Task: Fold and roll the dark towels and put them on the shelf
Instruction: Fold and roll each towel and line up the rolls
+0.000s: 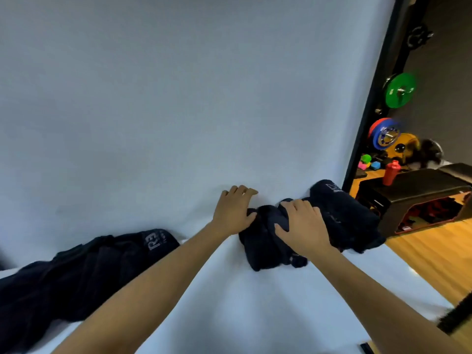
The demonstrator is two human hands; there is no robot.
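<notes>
While both arms reach forward over the white sheet [153,123], the right hand [302,226] grips the rolled dark towel [265,241], the left hand [233,212] lies flat-fingered beside it, thumb touching, and its far end is hidden.

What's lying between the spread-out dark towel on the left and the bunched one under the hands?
Only bare white backdrop sheet, crossed by the left forearm, in the head view. The left hand touches the bunched dark towel; the spread dark towel lies apart.
</notes>
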